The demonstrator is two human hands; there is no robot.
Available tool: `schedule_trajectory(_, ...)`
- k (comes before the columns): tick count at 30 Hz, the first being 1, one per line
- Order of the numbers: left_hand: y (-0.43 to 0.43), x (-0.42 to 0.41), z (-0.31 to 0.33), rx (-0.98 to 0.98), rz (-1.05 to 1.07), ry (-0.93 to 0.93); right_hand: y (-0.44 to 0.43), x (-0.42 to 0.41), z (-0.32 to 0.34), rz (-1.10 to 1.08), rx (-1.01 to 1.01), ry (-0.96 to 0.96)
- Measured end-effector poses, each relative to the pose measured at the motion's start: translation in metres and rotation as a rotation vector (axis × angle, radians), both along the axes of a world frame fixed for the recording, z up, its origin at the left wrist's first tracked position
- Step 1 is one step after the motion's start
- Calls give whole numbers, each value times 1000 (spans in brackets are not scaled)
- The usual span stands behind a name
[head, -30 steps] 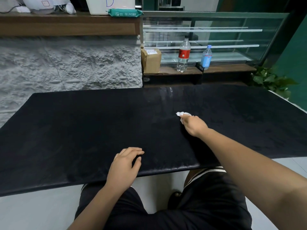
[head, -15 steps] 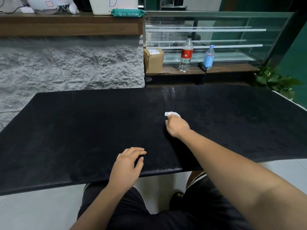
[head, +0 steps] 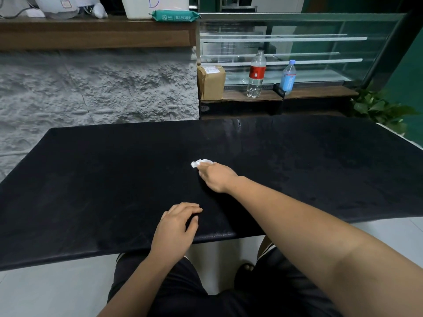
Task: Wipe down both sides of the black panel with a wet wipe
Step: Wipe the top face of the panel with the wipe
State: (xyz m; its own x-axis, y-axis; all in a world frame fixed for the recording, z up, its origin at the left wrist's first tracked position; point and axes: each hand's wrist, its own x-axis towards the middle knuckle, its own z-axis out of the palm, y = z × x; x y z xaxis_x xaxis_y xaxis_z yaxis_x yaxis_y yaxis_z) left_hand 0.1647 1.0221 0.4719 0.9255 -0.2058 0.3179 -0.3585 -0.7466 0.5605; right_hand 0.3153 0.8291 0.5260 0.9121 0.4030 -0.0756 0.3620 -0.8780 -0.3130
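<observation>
Panel: wipe beneath right hand

Rough grey stone wall rear left; dark wooden ledge along its top. Glass display case rear right. Wooden shelf at its base carries cardboard box, red-label bottle, blue-label bottle. Green wall far right, leafy plant below. Pale floor tiles. Soft indoor light.

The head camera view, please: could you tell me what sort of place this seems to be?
Probably a café or small shop: a glass display case stands at the back, a wooden counter runs beside it, and two drink bottles stand before the case.
</observation>
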Motion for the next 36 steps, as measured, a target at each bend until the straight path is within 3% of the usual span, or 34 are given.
schedule_trajectory(22, 0, -1, 0, -11, 7, 21, -143, 14, 15, -373, 2, 58)
schedule_trajectory(31, 0, -1, 0, -7, 10, 24, -116, 30, 15, -530, -4, 114)
schedule_trajectory(36, -1, -2, 2, -20, 10, 22, -80, 37, 15, -403, -1, 91)
